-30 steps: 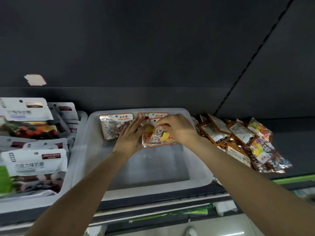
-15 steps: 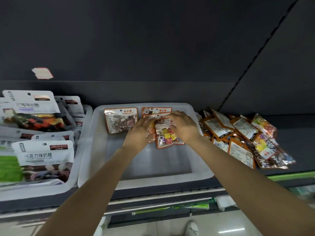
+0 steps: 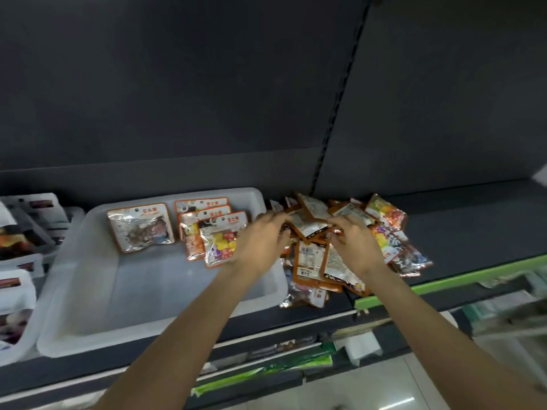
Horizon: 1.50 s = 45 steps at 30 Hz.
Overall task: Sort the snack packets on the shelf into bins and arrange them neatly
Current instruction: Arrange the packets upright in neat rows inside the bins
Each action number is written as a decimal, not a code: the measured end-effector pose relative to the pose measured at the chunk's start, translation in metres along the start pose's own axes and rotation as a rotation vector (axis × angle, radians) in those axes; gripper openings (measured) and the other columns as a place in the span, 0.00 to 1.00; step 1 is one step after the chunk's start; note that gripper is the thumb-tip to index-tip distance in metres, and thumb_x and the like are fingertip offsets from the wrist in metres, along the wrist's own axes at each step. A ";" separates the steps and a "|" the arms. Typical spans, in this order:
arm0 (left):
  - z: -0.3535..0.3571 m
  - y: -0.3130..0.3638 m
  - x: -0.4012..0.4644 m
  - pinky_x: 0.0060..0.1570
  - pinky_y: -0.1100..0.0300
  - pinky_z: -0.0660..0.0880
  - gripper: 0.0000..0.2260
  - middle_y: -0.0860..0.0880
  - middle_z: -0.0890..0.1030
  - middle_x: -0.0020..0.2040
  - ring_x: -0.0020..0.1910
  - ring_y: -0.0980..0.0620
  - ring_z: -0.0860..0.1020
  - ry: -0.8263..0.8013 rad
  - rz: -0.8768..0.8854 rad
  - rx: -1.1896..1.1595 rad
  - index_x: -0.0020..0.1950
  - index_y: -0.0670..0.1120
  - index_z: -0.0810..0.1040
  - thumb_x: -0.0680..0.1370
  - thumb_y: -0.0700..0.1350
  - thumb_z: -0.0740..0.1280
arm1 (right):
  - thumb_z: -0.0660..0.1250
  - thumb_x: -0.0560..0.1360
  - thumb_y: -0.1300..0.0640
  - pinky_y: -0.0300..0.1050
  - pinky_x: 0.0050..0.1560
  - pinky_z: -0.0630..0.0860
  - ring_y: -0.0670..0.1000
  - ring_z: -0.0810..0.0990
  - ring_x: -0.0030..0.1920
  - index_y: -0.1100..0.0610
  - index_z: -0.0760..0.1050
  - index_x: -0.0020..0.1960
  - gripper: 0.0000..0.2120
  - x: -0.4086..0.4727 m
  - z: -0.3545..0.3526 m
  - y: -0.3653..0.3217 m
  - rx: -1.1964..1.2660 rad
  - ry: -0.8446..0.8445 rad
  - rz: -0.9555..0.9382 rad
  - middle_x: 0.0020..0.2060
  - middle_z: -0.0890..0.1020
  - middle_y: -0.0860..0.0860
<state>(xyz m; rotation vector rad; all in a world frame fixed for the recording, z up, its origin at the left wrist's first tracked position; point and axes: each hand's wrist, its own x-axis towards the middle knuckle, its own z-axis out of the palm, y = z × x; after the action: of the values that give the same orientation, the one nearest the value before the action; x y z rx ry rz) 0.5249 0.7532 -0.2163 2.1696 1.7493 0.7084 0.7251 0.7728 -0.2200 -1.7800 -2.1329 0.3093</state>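
Both hands are reaching into the pile (image 3: 352,250) of orange-edged snack packets lying on the dark shelf (image 3: 461,232), just right of the bin (image 3: 88,279). The left hand (image 3: 260,241) is hovering over the pile's left edge beside the bin's right wall, its fingers curled toward a packet (image 3: 309,227); whether it is gripping that packet cannot be told. The right hand (image 3: 355,244) is lying on the middle of the pile with fingers bent down among the packets, and its grip cannot be told either. The packet between the two hands is sitting tilted, back side up.

In the far part of the bin, a brown-filled packet (image 3: 140,227) is lying flat at the left, and three overlapping packets (image 3: 213,232) with yellow and red sweets are lying to its right. At the far left, a second bin (image 3: 17,344) is holding white pouches (image 3: 14,288).
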 end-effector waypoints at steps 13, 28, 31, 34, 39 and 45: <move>0.143 0.146 0.069 0.61 0.56 0.68 0.16 0.46 0.72 0.64 0.64 0.48 0.70 -0.243 -0.113 -0.063 0.68 0.47 0.70 0.80 0.45 0.62 | 0.64 0.78 0.56 0.53 0.62 0.70 0.59 0.69 0.66 0.57 0.63 0.73 0.25 0.004 -0.046 0.236 0.129 -0.176 0.170 0.66 0.71 0.58; 0.188 0.154 0.080 0.74 0.50 0.54 0.17 0.54 0.63 0.75 0.75 0.53 0.57 -0.349 -0.038 0.302 0.69 0.52 0.71 0.80 0.48 0.63 | 0.62 0.79 0.50 0.51 0.72 0.61 0.54 0.58 0.74 0.55 0.55 0.76 0.30 0.029 -0.016 0.284 0.156 -0.535 -0.076 0.75 0.59 0.53; 0.181 0.157 0.077 0.59 0.52 0.74 0.08 0.50 0.79 0.61 0.59 0.52 0.77 -0.043 -0.067 0.078 0.55 0.48 0.81 0.79 0.45 0.65 | 0.63 0.78 0.51 0.50 0.68 0.66 0.53 0.66 0.69 0.55 0.61 0.75 0.27 0.038 -0.018 0.290 0.209 -0.476 -0.069 0.70 0.67 0.53; 0.164 0.164 0.079 0.32 0.66 0.75 0.06 0.51 0.82 0.43 0.34 0.56 0.78 0.218 -0.268 -0.166 0.51 0.45 0.80 0.78 0.44 0.65 | 0.63 0.78 0.52 0.50 0.67 0.67 0.53 0.67 0.69 0.55 0.62 0.74 0.26 0.056 -0.022 0.292 0.204 -0.400 -0.077 0.69 0.69 0.53; 0.135 0.155 0.086 0.47 0.60 0.78 0.08 0.48 0.82 0.48 0.47 0.52 0.80 0.376 -0.491 -0.302 0.53 0.42 0.80 0.78 0.44 0.65 | 0.63 0.78 0.54 0.53 0.67 0.68 0.55 0.65 0.70 0.53 0.59 0.75 0.27 0.093 -0.023 0.278 0.138 -0.370 -0.109 0.70 0.66 0.54; 0.123 0.150 0.081 0.51 0.54 0.78 0.08 0.48 0.82 0.49 0.48 0.52 0.79 0.486 -0.555 -0.267 0.52 0.43 0.80 0.78 0.45 0.65 | 0.63 0.78 0.57 0.49 0.74 0.58 0.52 0.55 0.76 0.49 0.50 0.77 0.33 0.125 -0.003 0.250 -0.046 -0.500 -0.318 0.77 0.53 0.49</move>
<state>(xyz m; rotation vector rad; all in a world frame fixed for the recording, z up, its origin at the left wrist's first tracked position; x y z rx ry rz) 0.7276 0.8081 -0.2297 1.3059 2.1896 1.2838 0.9333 0.9423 -0.2967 -1.4583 -2.7381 0.6817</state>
